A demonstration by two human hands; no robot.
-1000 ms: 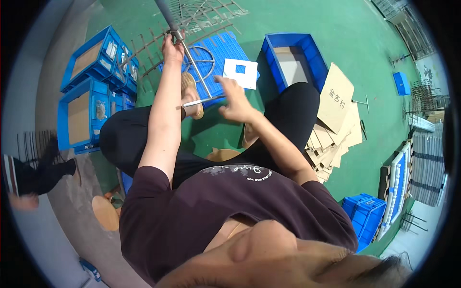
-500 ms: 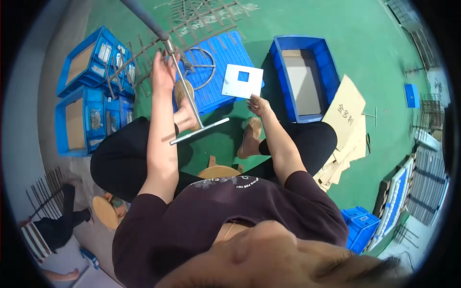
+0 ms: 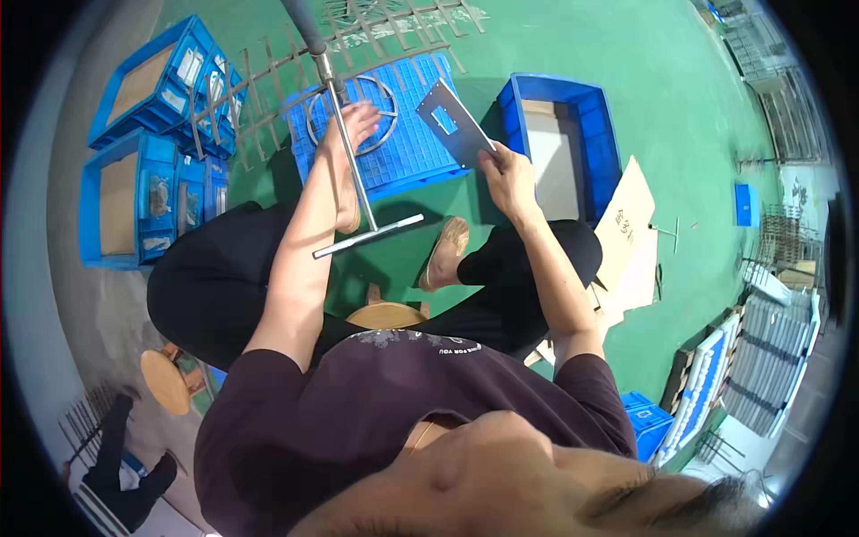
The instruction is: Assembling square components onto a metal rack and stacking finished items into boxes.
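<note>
Green floor below — right hand holds one plate.

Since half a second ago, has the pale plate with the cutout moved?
Yes, upward: the pale plate lay flat on the blue platform and is now tilted up from it in the right hand.

We see a matt grey plate, likely sheet metal. Rod: bare metal, smooth, glossy. Bin: smooth blue plastic. Platform: blue plastic, grid-textured. Sheets: matt brown cardboard. Stool: smooth pale wood. Shirt: matt dark cloth. Floor: green, faint sheen.
</note>
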